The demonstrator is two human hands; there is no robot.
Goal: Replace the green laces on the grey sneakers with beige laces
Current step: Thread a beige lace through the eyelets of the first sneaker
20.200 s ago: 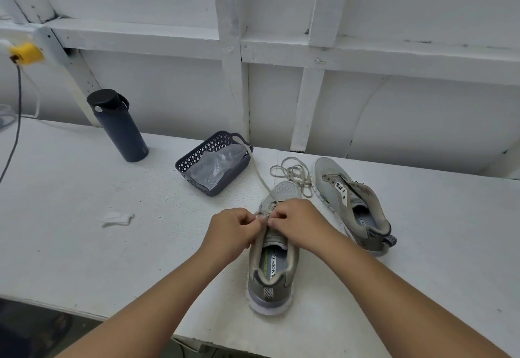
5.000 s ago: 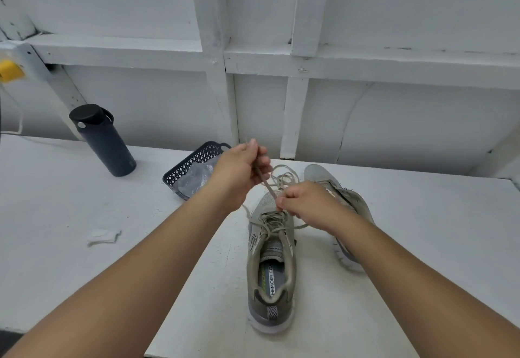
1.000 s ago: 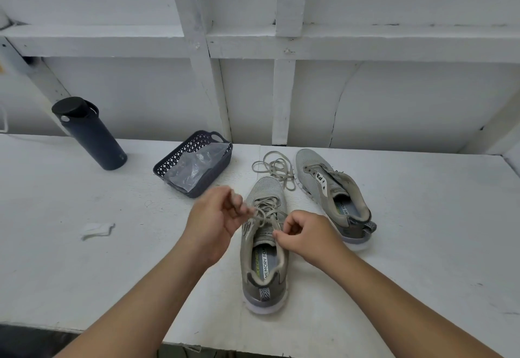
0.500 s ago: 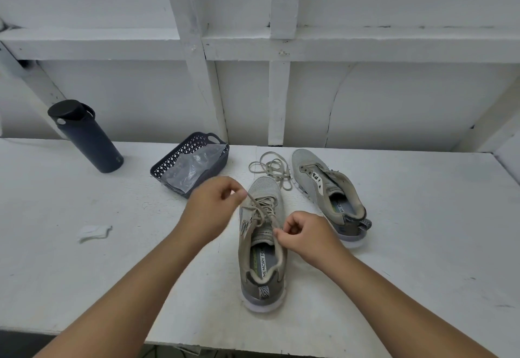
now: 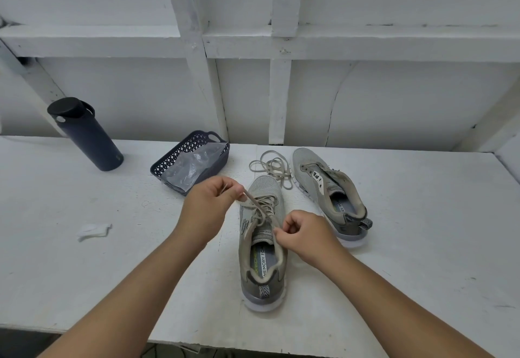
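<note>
Left hand [image 5: 208, 208] pinches one end of the beige lace [image 5: 260, 208] and draws it out to the left, grip clamped tight on it. Right hand [image 5: 305, 235] pinches the other end at the top eyelets of the near sneaker [image 5: 263, 242], mid-tabletop [image 5: 84, 273], toe pointing away. The second sneaker [image 5: 329, 191] lies unlaced to its right, a loose lace [image 5: 271, 167] coiled just beyond the toes. Basket [image 5: 191, 165] and bottle [image 5: 85, 135] sit back left.
</note>
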